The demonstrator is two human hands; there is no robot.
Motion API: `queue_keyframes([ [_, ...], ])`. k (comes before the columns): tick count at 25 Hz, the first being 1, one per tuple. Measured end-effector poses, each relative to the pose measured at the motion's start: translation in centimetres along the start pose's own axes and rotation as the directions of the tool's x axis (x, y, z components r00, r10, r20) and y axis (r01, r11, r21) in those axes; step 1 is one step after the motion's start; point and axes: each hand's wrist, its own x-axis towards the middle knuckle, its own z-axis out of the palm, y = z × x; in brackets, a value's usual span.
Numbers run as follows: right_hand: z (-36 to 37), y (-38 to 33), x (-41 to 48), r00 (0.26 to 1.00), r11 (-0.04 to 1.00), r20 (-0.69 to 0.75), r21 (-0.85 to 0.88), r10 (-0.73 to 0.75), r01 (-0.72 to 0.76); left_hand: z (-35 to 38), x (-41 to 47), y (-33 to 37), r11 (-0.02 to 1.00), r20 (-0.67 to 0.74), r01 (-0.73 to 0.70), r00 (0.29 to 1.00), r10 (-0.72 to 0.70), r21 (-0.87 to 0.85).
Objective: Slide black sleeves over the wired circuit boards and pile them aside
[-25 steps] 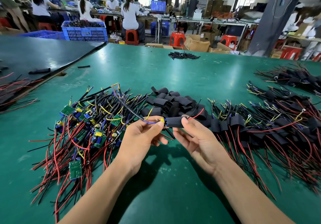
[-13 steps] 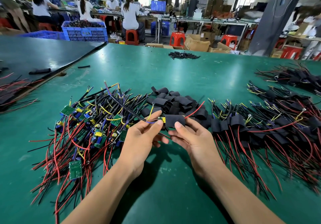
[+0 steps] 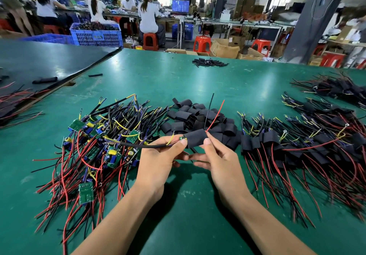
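Pinching the sleeve between thumb and fingers, the right hand holds it level above the table, probably so its left mouth faces the other hand; the left hand grips the board by its left end and dark lead, thumb on top, a hold that looks suited to feeding the board in; only a green corner of the board shows at the sleeve's left mouth, so the sleeve seems almost fully on; a red wire and a black wire stick up from the sleeve's right end, which suggests they lead the board through; bare boards lie heaped to the left, loose sleeves just beyond the hands, and sleeved boards piled to the right, an order that likely lets work pass from left to right with short reaches; the table has a glossy green top, with a black sheet laid on its far left and a small heap of sleeves near the far edge; beyond it the room is a workshop with a blue crate, red stools, cardboard boxes and seated workers at far benches
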Motion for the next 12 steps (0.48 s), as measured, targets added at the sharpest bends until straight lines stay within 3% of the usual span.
queue_keyframes([
  [5,0.15,-0.39,-0.18,0.999,1.0,0.054,-0.008,0.004,-0.004,0.15,-0.1,0.2,0.999,-0.005,0.031,0.999,-0.031,-0.021],
  [12,-0.06,-0.67,0.07,0.976,0.978,0.138,0.103,0.166,-0.181,0.2,0.1,0.2,0.998,-0.053,0.049,0.997,-0.05,-0.034],
])
